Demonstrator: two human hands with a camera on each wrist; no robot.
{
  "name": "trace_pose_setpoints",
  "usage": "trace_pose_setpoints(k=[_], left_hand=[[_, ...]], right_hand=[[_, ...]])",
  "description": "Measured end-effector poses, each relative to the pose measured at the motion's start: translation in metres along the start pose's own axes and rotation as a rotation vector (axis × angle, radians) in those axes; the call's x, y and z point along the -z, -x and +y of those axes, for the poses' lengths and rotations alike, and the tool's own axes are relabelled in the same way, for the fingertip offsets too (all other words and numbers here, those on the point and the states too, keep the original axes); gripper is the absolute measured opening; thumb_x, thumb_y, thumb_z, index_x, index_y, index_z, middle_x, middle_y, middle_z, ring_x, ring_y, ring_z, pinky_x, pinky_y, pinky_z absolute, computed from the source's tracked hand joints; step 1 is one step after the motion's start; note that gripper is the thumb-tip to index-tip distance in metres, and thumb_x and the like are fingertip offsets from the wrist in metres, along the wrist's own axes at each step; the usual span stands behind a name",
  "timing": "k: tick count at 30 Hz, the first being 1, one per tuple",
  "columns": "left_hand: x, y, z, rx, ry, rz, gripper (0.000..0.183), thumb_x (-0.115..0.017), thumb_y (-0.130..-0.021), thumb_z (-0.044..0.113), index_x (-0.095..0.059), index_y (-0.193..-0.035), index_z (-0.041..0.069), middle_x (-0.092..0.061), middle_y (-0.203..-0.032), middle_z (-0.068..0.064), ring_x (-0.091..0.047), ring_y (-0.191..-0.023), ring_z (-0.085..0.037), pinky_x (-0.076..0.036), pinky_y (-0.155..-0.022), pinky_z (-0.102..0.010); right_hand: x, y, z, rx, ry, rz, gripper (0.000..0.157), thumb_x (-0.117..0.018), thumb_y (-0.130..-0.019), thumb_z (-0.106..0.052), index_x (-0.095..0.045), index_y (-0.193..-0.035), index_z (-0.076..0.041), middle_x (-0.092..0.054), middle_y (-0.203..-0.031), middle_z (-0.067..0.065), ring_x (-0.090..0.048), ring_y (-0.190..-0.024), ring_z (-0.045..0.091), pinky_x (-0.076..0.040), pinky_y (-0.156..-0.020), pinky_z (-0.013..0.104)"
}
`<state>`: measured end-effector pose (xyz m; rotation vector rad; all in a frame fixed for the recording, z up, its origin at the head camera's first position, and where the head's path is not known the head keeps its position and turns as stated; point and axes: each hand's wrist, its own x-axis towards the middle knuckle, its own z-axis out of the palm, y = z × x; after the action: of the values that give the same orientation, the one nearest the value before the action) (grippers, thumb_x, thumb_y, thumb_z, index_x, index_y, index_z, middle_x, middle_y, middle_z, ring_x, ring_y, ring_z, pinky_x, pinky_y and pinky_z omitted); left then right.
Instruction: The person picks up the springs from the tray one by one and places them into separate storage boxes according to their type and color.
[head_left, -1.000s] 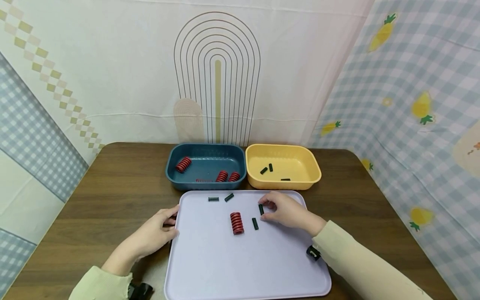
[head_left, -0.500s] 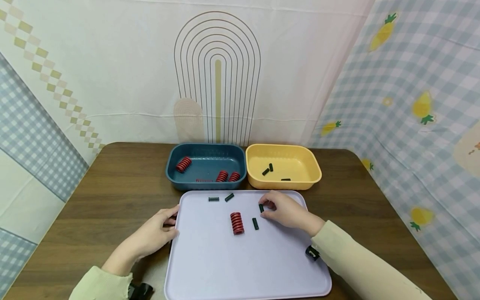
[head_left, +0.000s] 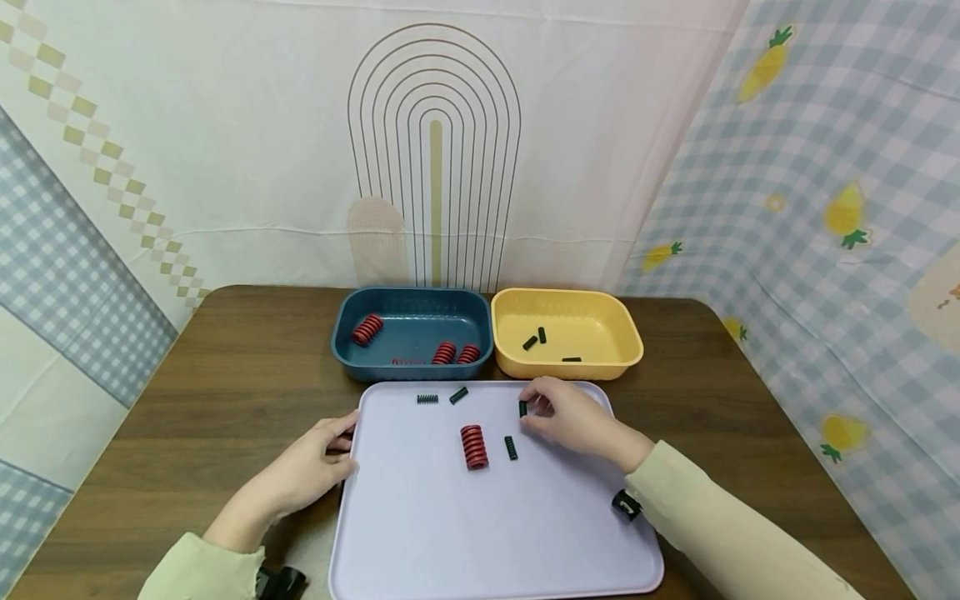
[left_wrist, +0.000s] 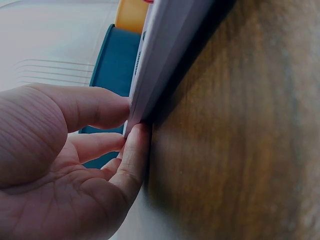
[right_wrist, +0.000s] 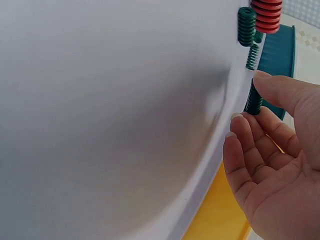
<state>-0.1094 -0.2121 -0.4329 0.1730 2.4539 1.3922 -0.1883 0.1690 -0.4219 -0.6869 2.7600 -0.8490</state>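
My right hand (head_left: 573, 425) pinches a small dark green coil spring (right_wrist: 254, 100) between thumb and fingers, over the far right part of the pale lilac tray (head_left: 480, 533). Another green spring (head_left: 511, 447) lies on the tray just left of this hand, beside a larger red coil spring (head_left: 474, 447). Two more small springs, one dark and thin (head_left: 427, 399) and one green (head_left: 459, 395), lie by the tray's far edge. With relaxed fingers, my left hand (head_left: 315, 462) touches the tray's left edge; in the left wrist view its thumb and fingertips meet the side wall (left_wrist: 157, 65).
Behind the tray stand a blue bin (head_left: 412, 372) with several red springs and, right beside it, a yellow bin (head_left: 592, 372) with a few green springs. All rest on a brown wooden table (head_left: 187, 400). Patterned cloth (head_left: 262, 125) hangs behind.
My right hand has shifted slightly toward the far edge, and the green spring it pinches has moved with it and looks more upright. The left hand has not moved.
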Motion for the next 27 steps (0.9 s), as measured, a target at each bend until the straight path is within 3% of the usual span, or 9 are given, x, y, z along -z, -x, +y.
trace_pose_setpoints(k=[7,17,27], left_hand=[[0.0,0.0,0.0,-0.002,-0.001,0.002,0.067,-0.061,-0.087,-0.002,-0.033,-0.148,-0.005,-0.042,-0.135,-0.021,-0.05,-0.115,-0.029,-0.048,-0.084,-0.031],[-0.001,0.0,-0.001,-0.002,-0.003,0.003,0.067,-0.061,-0.087,-0.001,-0.033,-0.148,-0.004,-0.042,-0.136,-0.021,-0.05,-0.115,-0.029,-0.048,-0.084,-0.031],[0.0,0.0,-0.002,0.002,-0.009,-0.001,0.067,-0.061,-0.088,-0.001,-0.032,-0.148,-0.004,-0.041,-0.136,-0.021,-0.049,-0.115,-0.029,-0.048,-0.085,-0.033]], right_hand=[[0.014,-0.001,-0.005,0.007,-0.022,0.038,0.025,-0.076,-0.085,-0.025,-0.066,-0.106,-0.015,-0.063,-0.095,-0.002,-0.057,-0.084,0.011,-0.049,-0.075,0.03],[0.036,-0.007,-0.005,0.034,-0.095,0.159,0.028,-0.073,-0.087,-0.024,-0.064,-0.111,-0.012,-0.064,-0.098,0.001,-0.058,-0.084,0.014,-0.05,-0.076,0.033],[0.045,-0.026,0.002,-0.105,-0.099,0.385,0.035,-0.071,-0.089,-0.032,-0.063,-0.113,-0.008,-0.063,-0.106,0.006,-0.059,-0.092,0.022,-0.049,-0.079,0.04]])
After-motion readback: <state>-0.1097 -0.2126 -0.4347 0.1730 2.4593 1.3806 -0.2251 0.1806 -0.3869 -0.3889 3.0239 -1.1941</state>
